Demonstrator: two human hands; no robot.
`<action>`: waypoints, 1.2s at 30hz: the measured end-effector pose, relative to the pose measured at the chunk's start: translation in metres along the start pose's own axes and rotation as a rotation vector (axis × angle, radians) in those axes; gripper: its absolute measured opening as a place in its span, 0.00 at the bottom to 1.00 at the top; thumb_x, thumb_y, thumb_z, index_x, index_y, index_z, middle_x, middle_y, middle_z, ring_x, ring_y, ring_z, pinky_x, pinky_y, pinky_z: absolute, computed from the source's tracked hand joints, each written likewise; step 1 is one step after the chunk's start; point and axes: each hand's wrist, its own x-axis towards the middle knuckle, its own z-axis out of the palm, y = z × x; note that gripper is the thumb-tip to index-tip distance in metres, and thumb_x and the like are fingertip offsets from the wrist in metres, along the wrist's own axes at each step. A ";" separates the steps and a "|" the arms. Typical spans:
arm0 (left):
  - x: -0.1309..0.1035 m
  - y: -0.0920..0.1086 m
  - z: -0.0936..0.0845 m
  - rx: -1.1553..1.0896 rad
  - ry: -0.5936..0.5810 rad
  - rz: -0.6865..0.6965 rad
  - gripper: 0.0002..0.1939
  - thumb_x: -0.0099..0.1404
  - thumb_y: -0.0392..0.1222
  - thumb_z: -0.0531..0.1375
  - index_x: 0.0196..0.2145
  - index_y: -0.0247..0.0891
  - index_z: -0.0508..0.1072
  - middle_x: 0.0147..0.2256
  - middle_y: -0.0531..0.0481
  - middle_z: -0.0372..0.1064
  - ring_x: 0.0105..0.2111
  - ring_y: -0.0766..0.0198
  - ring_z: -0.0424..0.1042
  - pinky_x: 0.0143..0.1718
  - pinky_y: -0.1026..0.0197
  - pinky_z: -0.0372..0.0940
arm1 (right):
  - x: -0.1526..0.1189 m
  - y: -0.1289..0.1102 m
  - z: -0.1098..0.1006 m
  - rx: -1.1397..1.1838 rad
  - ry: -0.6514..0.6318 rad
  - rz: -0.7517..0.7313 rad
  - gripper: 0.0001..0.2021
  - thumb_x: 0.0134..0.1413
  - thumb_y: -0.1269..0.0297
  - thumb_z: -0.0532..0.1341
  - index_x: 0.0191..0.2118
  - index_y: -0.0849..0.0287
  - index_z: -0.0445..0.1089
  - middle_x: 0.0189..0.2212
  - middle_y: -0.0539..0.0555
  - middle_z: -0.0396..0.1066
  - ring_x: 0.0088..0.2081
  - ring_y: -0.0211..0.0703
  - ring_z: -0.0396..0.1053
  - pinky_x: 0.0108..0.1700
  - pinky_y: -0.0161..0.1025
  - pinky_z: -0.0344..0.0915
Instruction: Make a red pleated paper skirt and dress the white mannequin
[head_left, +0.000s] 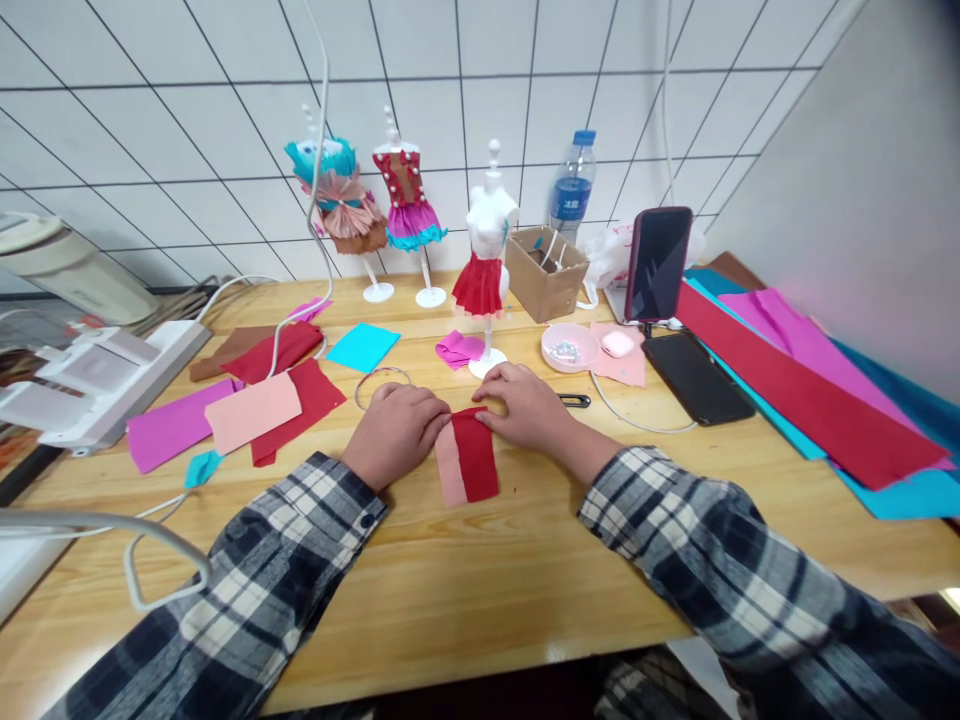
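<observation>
A small red crepe paper piece (pixel 478 460) lies on a pink crepe paper piece (pixel 450 470), which shows as a strip along its left side. My left hand (pixel 397 430) pinches their upper left corner, fingers closed. At the upper right corner, my right hand (pixel 525 408) has its thumb on the red paper and its fingers curled in. Just beyond my hands stands a white mini dress form (pixel 491 220) in a red skirt (pixel 480 287). Black-handled thread snips (pixel 574 400) lie beside my right wrist, partly hidden by it.
Two dressed mini forms (pixel 409 200) stand at the back left. Paper pieces (pixel 255 408) and a power strip (pixel 120 390) lie left. A bead dish (pixel 570 347), cardboard box (pixel 547 280), water bottle (pixel 573 190), phones (pixel 697 378) and long crepe sheets (pixel 802 380) occupy the right.
</observation>
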 end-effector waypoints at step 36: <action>-0.040 0.027 -0.014 -0.519 0.338 0.041 0.10 0.70 0.37 0.52 0.48 0.42 0.66 0.43 0.47 0.76 0.44 0.61 0.73 0.46 0.58 0.66 | -0.038 -0.076 -0.015 0.417 0.329 -0.057 0.17 0.59 0.63 0.61 0.54 0.53 0.65 0.44 0.53 0.75 0.42 0.45 0.70 0.44 0.44 0.66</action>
